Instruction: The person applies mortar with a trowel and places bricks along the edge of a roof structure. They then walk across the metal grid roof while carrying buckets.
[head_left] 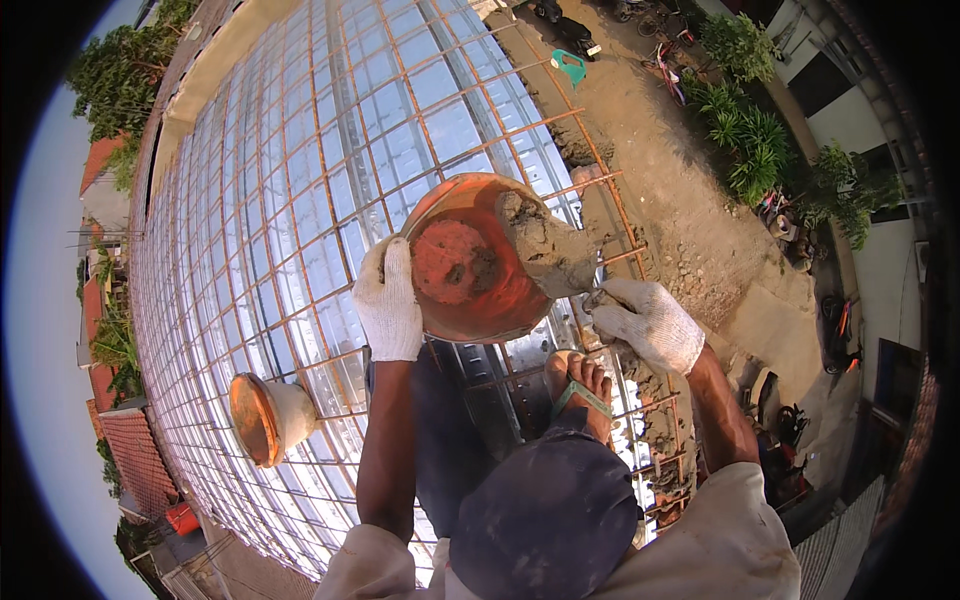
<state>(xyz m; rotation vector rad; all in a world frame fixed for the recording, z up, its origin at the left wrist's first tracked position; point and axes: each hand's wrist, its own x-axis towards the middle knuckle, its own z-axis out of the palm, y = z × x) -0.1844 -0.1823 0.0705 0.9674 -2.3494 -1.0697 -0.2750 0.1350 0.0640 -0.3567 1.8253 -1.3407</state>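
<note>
My left hand (pixel 388 300), in a white knitted glove, grips the rim of an orange bucket (pixel 425 225). The bucket is tipped so that its inside faces up at me, with wet grey mortar clinging to the wall and bottom. On its right side lies a mortar-covered trowel (pixel 562 262), the blade over the bucket's edge. My gloved right hand (pixel 645 322) is closed round the trowel's handle end, which is mostly hidden. Below the hands, a foot in a green sandal (pixel 582 395) stands near the deck's edge.
Rusty rebar mesh (pixel 330 165) runs over shiny corrugated metal decking (pixel 375 110). A second bucket (pixel 290 412), pale with an orange rim, lies on the mesh at left. Beyond the right edge, bar ends stick out above a dirt yard (pixel 690 215); a green plastic container (pixel 568 67) shows there.
</note>
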